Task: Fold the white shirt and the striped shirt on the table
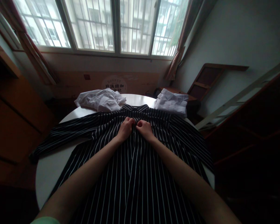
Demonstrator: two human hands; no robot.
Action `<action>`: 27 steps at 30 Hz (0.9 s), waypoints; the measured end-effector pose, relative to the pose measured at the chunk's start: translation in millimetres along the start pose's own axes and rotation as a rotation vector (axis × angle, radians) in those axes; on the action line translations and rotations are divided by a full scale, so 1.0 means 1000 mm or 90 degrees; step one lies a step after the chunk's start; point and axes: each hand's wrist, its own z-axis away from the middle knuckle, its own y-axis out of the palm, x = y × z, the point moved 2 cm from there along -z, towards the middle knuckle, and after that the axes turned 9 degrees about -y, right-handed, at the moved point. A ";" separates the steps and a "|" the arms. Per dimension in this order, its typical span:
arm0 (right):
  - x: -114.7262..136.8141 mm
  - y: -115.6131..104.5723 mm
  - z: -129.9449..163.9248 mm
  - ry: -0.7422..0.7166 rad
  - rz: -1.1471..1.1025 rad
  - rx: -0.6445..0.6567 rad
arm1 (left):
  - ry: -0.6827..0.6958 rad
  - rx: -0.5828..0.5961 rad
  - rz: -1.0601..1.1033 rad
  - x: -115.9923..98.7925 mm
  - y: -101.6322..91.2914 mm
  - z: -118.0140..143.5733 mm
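Observation:
A black shirt with white stripes (140, 174) lies spread over a round white table (49, 169), its collar at the far side and its sleeves out to both sides. My left hand (126, 128) is closed on the front edge of the shirt a little below the collar. Close beside it, my right hand (144, 128) pinches the opposite front edge. Fingertips of both hands almost meet at the front opening. Any button between them is too small or hidden to make out.
A crumpled white cloth (100, 100) rests at the table's back left, and a folded white garment (171, 102) at its back right. Beyond stand a barred window (116, 28) and a large flat cardboard box (79, 82). A wooden chair (206, 79) is at right.

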 end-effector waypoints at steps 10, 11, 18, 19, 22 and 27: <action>-0.001 0.002 0.000 -0.016 0.007 0.028 | 0.001 0.002 0.004 0.001 0.003 -0.001; -0.002 0.002 -0.001 -0.016 0.011 0.032 | 0.001 0.002 0.009 0.002 0.003 -0.001; 0.000 0.004 -0.001 -0.015 0.040 0.049 | -0.021 0.032 0.043 0.005 0.005 -0.004; 0.000 0.004 -0.001 -0.014 0.043 0.049 | -0.025 0.035 0.047 0.005 0.005 -0.004; 0.001 0.003 0.000 -0.017 0.045 0.047 | -0.034 0.040 0.052 0.004 0.003 -0.004; 0.001 0.003 0.000 -0.006 0.039 0.031 | -0.042 0.044 0.043 0.004 0.003 -0.005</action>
